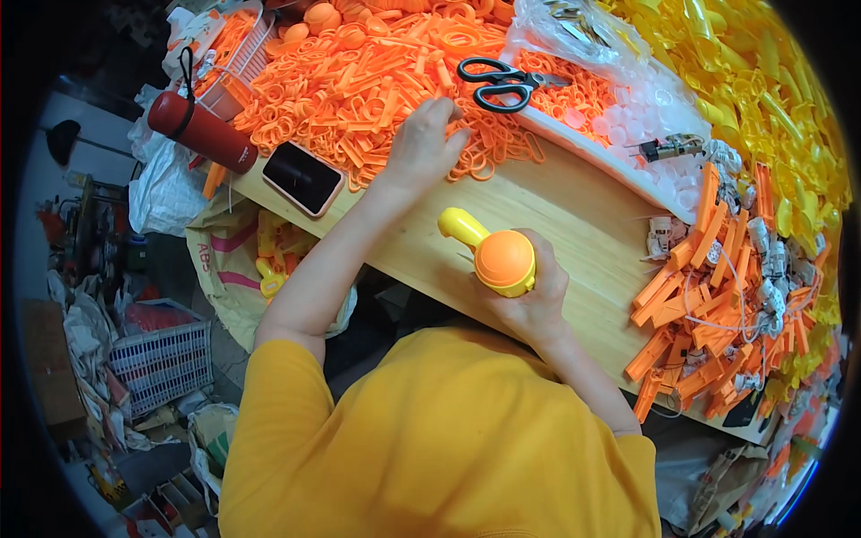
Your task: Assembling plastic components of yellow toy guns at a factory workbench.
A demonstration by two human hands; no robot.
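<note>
My right hand is wrapped round a yellow plastic toy part above the wooden table. A round orange cap tops this part, and a rounded yellow handle juts from it to the upper left. Farther off, my left hand reaches to the near edge of a heap of small orange plastic parts. Its thumb is apart from the bent fingers, whose tips are partly hidden, and I see nothing held there. Orange ring-shaped pieces lie beside that hand.
Black-handled scissors lie beyond my hands. A phone and a red bottle are at left. A white tray of translucent caps stands right of the heap. Orange strips with wires and yellow parts crowd the right side.
</note>
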